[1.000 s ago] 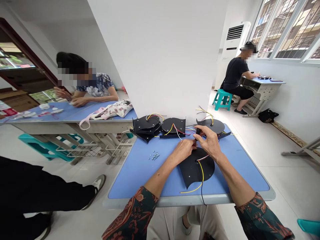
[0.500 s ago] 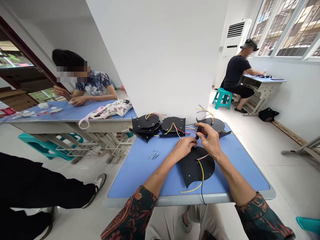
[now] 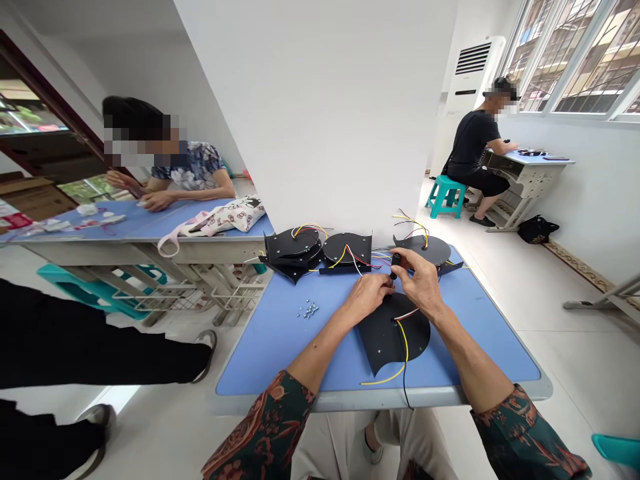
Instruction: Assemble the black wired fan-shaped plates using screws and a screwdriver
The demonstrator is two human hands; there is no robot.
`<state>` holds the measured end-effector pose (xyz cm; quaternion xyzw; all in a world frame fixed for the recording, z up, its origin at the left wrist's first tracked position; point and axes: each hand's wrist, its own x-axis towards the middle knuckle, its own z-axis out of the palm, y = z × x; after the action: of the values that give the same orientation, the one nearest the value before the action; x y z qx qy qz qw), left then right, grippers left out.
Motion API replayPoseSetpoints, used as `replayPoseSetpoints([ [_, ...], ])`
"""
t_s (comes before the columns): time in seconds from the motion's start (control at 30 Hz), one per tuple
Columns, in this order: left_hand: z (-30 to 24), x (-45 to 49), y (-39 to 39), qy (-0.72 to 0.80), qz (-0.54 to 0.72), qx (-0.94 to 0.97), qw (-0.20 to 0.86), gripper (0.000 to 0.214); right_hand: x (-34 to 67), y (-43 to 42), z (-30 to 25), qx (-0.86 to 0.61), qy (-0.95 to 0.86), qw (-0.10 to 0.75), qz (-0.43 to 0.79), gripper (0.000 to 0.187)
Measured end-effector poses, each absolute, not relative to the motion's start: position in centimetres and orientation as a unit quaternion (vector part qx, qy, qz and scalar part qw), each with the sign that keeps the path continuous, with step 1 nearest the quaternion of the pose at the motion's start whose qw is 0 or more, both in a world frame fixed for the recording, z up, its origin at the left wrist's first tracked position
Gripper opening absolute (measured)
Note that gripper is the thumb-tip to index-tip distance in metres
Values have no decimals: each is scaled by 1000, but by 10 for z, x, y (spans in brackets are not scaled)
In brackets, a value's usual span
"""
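My right hand is closed round the black handle of a screwdriver, held upright over the far edge of a black plate. Beside the tool's tip, the fingers of my left hand are pinched together at that same edge; whatever lies between them is too small to make out. The plate has one rounded side and a flared end. Yellow, black, white and red wires come out of its middle, and the yellow and black ones trail toward the table's front edge.
Several small screws lie left of my left forearm on the blue table. More wired black plates stand along the back, against a white pillar. Two people sit at other desks, left and right. Someone's legs are at the left.
My hands and the screwdriver hold almost the same place over the plate. At the left, the standing person's legs and shoes have shifted. The seated person at the right has drawn a hand back.
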<state>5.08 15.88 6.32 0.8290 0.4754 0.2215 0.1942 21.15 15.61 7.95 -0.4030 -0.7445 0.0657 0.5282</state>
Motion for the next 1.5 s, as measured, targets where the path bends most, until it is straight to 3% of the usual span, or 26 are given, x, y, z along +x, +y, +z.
replayPoseSetpoints([
  [0.23, 60, 49, 160, 461, 208, 839, 199, 13, 217, 153, 82, -392, -689, 602, 94, 32],
  [0.4, 59, 51, 156, 447, 180, 867, 130, 17, 226, 158, 84, -412, -607, 675, 73, 30],
  [0.6, 67, 61, 144, 445, 55, 894, -10, 26, 227, 166, 79, -425, -596, 676, 83, 31],
  [0.8, 69, 66, 151, 452, 7, 892, -29, 31, 229, 167, 79, -425, -579, 695, 35, 31],
  [1.13, 76, 51, 146, 521, 120, 844, 50, 24, 232, 171, 78, -434, -565, 700, 43, 35],
  [1.5, 52, -91, 121, 640, 204, 739, 44, 13, 230, 170, 77, -434, -579, 688, 59, 37],
])
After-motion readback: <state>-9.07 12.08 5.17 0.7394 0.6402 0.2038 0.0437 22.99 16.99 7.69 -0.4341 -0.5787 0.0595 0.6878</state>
